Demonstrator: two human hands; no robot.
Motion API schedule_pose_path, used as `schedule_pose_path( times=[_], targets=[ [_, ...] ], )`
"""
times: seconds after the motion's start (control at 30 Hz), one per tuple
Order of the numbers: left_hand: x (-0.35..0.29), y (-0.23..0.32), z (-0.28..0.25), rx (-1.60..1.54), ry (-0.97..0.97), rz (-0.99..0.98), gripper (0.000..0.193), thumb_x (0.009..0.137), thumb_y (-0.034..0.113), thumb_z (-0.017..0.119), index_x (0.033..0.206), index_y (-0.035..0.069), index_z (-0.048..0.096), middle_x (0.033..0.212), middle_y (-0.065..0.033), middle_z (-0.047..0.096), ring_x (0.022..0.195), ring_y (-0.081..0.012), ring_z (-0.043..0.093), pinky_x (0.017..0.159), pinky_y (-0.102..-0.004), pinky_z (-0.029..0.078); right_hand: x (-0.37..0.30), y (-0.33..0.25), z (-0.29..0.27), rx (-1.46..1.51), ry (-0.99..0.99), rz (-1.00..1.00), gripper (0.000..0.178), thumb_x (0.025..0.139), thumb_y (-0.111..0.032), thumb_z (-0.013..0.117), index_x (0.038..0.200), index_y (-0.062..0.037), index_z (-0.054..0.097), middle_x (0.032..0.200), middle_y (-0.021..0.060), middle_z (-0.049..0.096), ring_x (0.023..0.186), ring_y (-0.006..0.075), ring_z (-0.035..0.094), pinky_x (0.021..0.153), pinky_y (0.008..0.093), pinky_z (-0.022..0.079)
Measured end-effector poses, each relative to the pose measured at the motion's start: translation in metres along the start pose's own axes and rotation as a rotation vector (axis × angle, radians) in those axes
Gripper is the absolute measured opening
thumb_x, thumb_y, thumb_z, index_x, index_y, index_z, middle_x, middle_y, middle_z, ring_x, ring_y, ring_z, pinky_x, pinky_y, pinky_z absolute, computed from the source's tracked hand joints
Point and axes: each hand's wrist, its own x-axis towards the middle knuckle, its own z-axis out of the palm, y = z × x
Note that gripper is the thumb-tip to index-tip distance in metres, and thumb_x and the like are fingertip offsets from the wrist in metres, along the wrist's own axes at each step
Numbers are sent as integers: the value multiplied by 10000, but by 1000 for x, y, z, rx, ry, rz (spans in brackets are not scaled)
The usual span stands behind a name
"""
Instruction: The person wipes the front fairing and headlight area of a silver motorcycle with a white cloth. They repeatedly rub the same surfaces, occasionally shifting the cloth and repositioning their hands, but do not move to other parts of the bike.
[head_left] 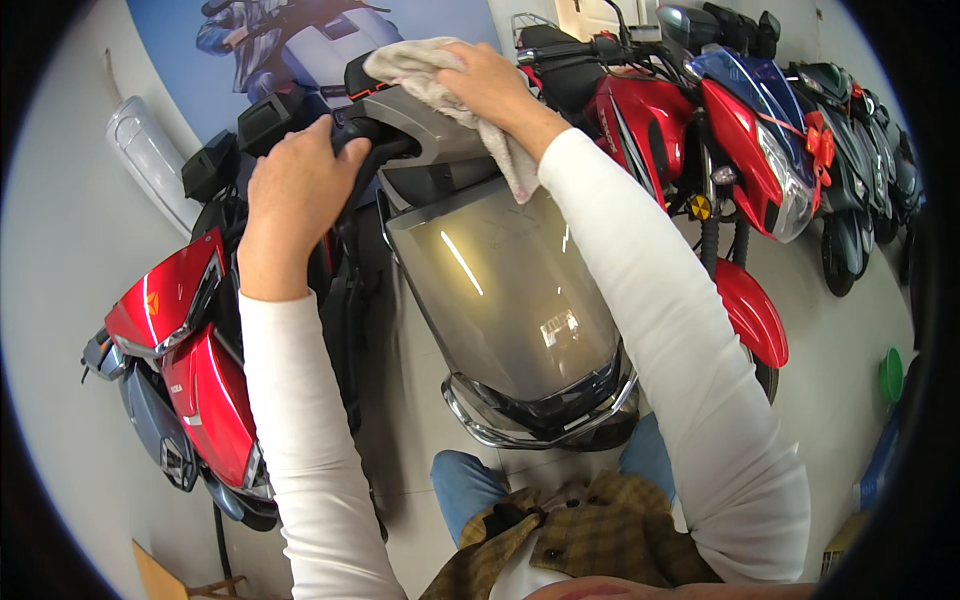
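A grey-brown scooter stands in front of me, its glossy front panel facing me and a chrome bumper bar curving round its lower end. My left hand is closed round the black handlebar grip at the scooter's left side. In my right hand is a pale, stained cloth, pressed against the top of the handlebar cover. One end of the cloth hangs down over the cover toward the front panel. The fingertips of my right hand are partly hidden by the cloth.
Close on the left stands a red scooter. A red motorcycle is parked on the right, with several more bikes beyond it. Behind is a wall poster. A green bowl sits at the far right, and a wooden piece lies lower left.
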Motion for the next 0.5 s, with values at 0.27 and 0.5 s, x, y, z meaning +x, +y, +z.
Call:
schedule_pose_path(
  times=[0.27, 0.5],
  targets=[
    [3, -39, 34, 3, 16, -43, 415, 1010, 385, 552, 1268, 95, 697, 1092, -205, 741, 1020, -416, 696, 912, -506, 544, -43, -37, 10, 100, 155, -205, 390, 853, -246, 608, 1223, -232, 732, 1151, 152, 679, 1086, 401, 641, 968, 477, 509],
    [5, -62, 46, -291, 62, 17, 367, 972, 320, 508, 1106, 53, 722, 1073, -227, 733, 1027, -446, 678, 877, -512, 536, -89, -95, 29, 123, 148, -388, 265, 847, -242, 712, 1110, -220, 741, 1119, 50, 703, 1105, 299, 626, 947, 434, 427]
  ],
)
